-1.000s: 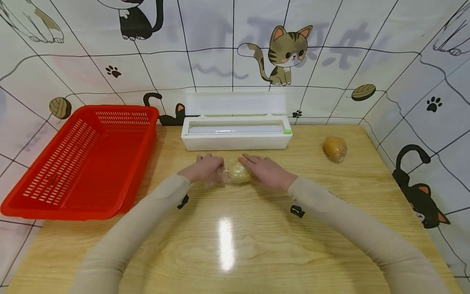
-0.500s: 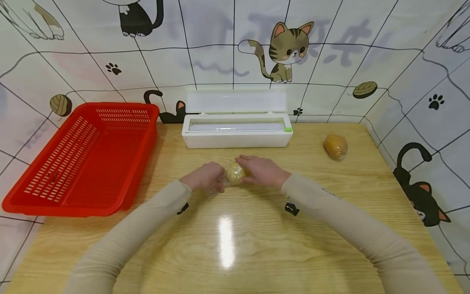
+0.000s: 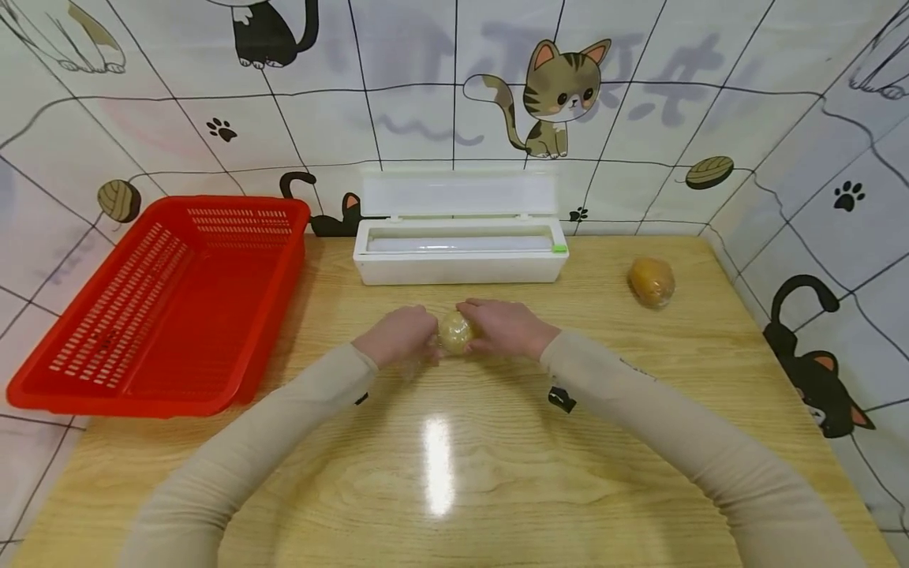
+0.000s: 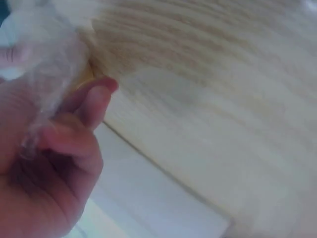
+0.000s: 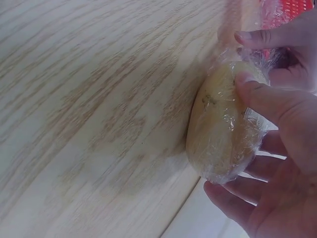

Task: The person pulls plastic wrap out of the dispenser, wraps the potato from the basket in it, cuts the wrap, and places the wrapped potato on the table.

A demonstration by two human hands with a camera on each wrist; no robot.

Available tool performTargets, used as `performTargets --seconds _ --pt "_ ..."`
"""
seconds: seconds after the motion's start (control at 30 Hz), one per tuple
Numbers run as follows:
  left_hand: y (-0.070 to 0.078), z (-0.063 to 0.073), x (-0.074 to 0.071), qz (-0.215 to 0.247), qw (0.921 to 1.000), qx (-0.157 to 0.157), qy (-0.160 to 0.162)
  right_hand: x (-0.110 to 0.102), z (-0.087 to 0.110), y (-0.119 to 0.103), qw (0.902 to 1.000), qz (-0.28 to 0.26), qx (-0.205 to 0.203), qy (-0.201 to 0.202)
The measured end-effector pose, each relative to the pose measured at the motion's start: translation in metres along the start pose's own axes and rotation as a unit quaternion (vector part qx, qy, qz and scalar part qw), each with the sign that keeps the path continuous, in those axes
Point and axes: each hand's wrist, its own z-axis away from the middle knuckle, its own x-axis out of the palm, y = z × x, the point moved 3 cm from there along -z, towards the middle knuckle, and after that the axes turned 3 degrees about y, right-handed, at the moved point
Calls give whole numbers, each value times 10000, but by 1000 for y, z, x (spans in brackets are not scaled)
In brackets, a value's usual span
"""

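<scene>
A pale yellow potato (image 5: 223, 119) wrapped in clear film lies on the wooden table between both hands. My right hand (image 3: 511, 327) grips it from the right, with the thumb over its top and the fingers along its side in the right wrist view. From the left, my left hand (image 3: 401, 335) pinches the gathered end of the cling film (image 4: 54, 74) between curled fingers and thumb. In the left wrist view the film bunches over that hand, and the potato is mostly hidden behind it.
A white film dispenser box (image 3: 461, 270) with its lid raised stands just behind the hands. To the left sits a red plastic basket (image 3: 273, 331). An orange-yellow round thing in clear film (image 3: 651, 282) rests at the back right. Cat-patterned sheeting borders the table.
The right hand has shifted slightly left with the potato. My left hand has drawn in closer to it, its fingers more curled around the film end.
</scene>
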Motion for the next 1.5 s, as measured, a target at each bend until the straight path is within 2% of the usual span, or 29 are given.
performTargets --seconds 0.07,0.1,0.2,0.3,0.37,0.4,0.5,0.57,0.63,0.8,0.9,0.97,1.03,1.07,1.17,1.23,1.27,1.4,1.43,1.5 --pt "7 3 -2 -809 9962 289 161 -1 0 0 10000 -24 26 -52" --pt "11 4 -2 -1308 9898 490 286 -2 0 -1 10000 -26 27 -77" --pt "22 7 -1 -2414 9629 983 700 -2 0 -1 9999 -102 -24 -97" --pt "31 7 3 -3004 9390 1335 1009 -1 -1 1 9989 -457 -16 -83" --pt "38 7 5 -3154 9276 1567 1246 2 -1 4 9963 -838 -116 -137" --pt "42 7 6 -3284 9189 1681 1396 5 -2 7 9941 -1058 -161 -188" --pt "56 7 9 -3566 8985 1961 1645 10 -3 13 9808 -1865 -333 -466" --pt "66 7 12 -3716 8891 2054 1706 12 -4 17 9730 -2217 -350 -537" --pt "73 5 13 -3861 8862 2047 1536 12 -6 20 9690 -2413 -311 -427" --pt "81 5 12 -4279 8746 1870 1305 7 -13 23 9756 -2194 -51 14" --pt "83 7 9 -4650 8551 1893 1298 2 -15 23 9758 -2181 117 15" --pt "84 7 6 -4762 8475 1957 1291 0 -17 23 9744 -2242 164 -36" --pt "85 6 3 -4754 8472 2045 1201 -1 -17 23 9723 -2332 160 -89" --pt "84 5 1 -4639 8536 2079 1141 -1 -17 22 9716 -2361 139 -102" --pt "82 4 -7 -4151 8810 2089 891 -1 -18 21 9703 -2411 83 -149" --pt "79 4 -14 -3914 8920 2109 820 -2 -18 20 9712 -2378 44 -129" --pt "78 5 -18 -3830 8951 2126 825 -2 -19 20 9715 -2369 37 -121" --pt "75 9 -31 -3664 8930 2433 954 -3 -20 20 9720 -2350 -4 -71" --pt "75 9 -33 -3593 8945 2498 919 -3 -20 20 9713 -2379 -7 -78" --pt "73 9 -36 -3330 9057 2531 691 -2 -20 20 9704 -2413 2 -86"
